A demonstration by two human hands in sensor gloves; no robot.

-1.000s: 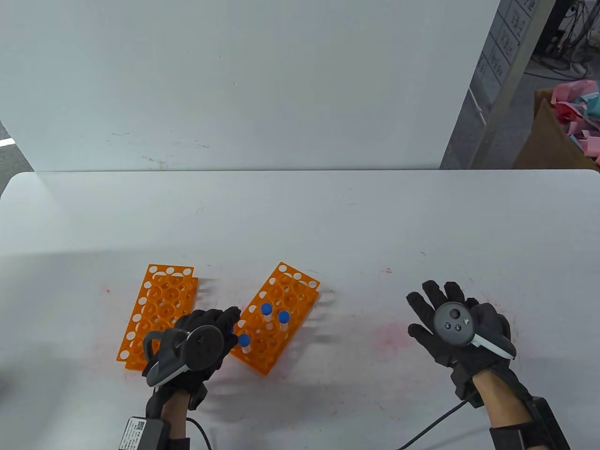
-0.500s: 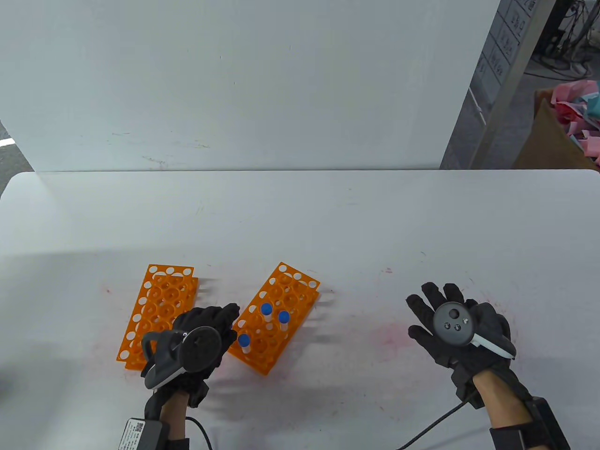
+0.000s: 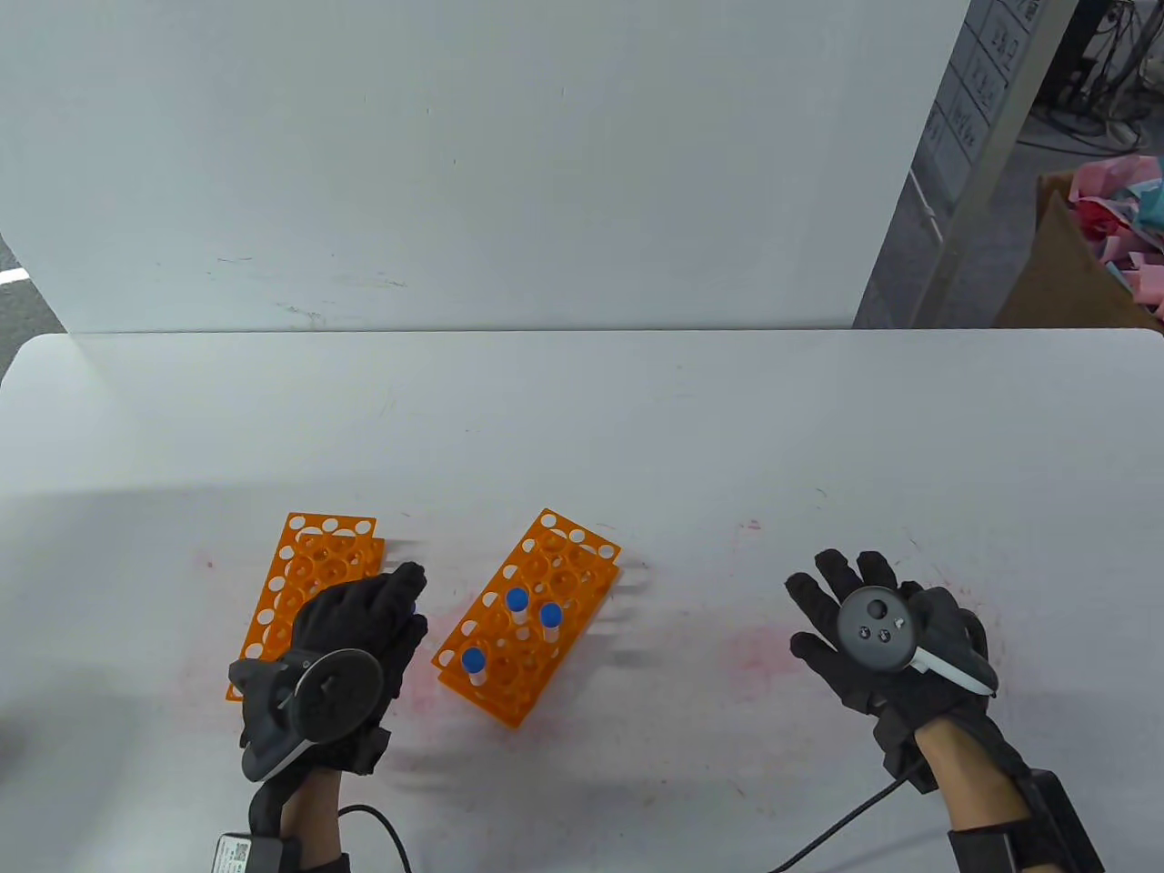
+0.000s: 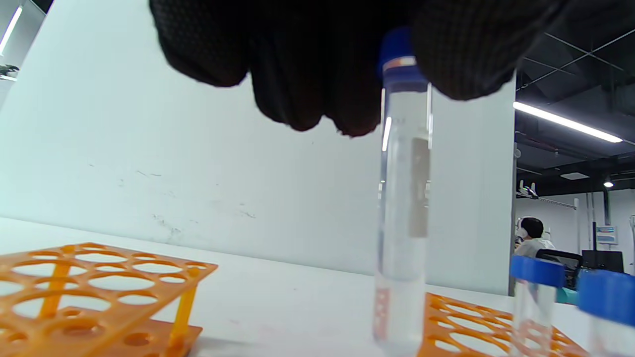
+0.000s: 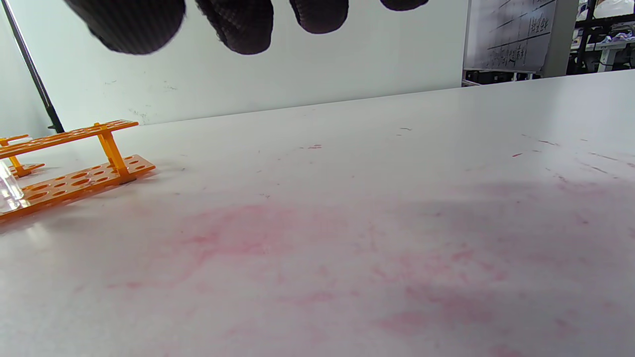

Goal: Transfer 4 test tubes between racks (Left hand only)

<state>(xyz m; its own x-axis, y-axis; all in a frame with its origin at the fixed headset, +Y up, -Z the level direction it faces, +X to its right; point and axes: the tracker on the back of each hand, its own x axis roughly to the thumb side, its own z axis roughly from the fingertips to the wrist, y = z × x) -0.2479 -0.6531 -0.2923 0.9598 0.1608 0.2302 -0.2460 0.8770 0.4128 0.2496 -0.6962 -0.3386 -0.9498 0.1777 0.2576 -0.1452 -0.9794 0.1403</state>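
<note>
On the table point(image 3: 637, 427) in front of you, two racks sit side by side on the near left. Your left hand point(image 3: 359, 618) is over the left rack point(image 3: 305, 568), holding a tube point(image 4: 402, 208) upright between the racks. Three tubes point(image 3: 516, 607) stand in the right rack point(image 3: 555, 573). Your right hand point(image 3: 873, 637) rests well apart, near right.

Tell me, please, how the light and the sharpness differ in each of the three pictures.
Table view: even light, sharp, soft shadows below the left hand and right hand. Left wrist view: gloved fingers are dark and blurred against the bright wall; the held test tube shows a white glare line. Right wrist view: fingertips out of focus, table sharper.
</note>
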